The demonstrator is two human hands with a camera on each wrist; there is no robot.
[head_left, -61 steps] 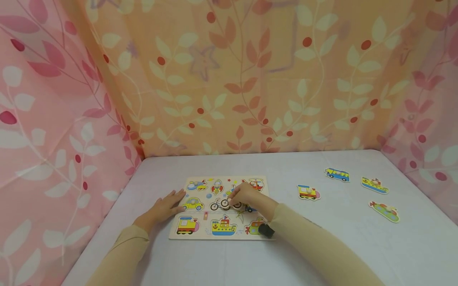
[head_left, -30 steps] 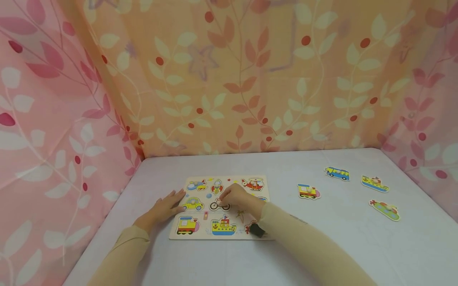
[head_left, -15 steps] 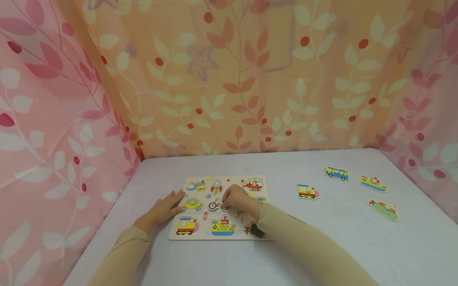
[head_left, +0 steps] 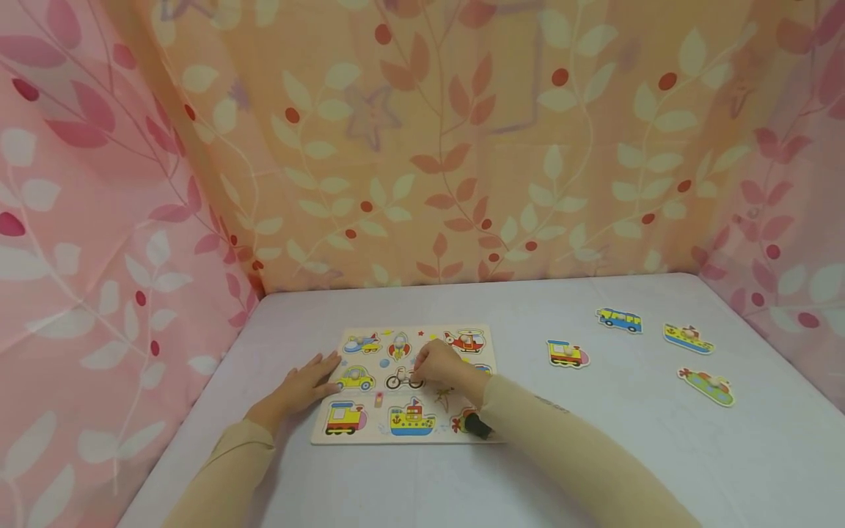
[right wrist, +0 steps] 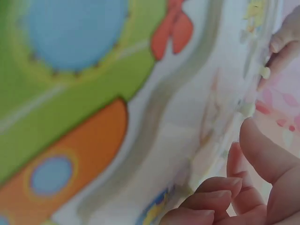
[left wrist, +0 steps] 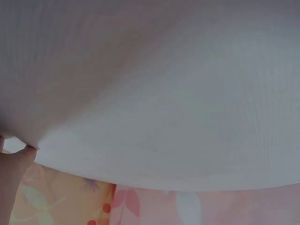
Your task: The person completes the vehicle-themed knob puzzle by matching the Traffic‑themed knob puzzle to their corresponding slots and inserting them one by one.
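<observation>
The wooden knob puzzle board (head_left: 356,438) lies on the white table. A bicycle piece (head_left: 396,379) sits at its slot in the middle row; I cannot tell if it is fully seated. Just right of this piece is my right hand (head_left: 444,367), its thumb and index finger apart with nothing visible between them. In the right wrist view the thumb tip is close to a pale knob (right wrist: 247,108). My left hand (head_left: 300,383) rests on the table with fingers spread, fingertips at the board's left edge beside the yellow car piece (head_left: 356,377).
Right of the board lie loose pieces: a train (head_left: 566,354), a bus (head_left: 619,320), a ship (head_left: 689,339) and a green submarine (head_left: 708,386). On the board are a plane (head_left: 362,343), a rocket (head_left: 399,346) and a helicopter (head_left: 466,341). Patterned curtains (head_left: 429,147) surround the table.
The bicycle piece has gone left with my right hand onto its slot. Since then the hand has let go and drawn slightly right. My left hand has stayed put.
</observation>
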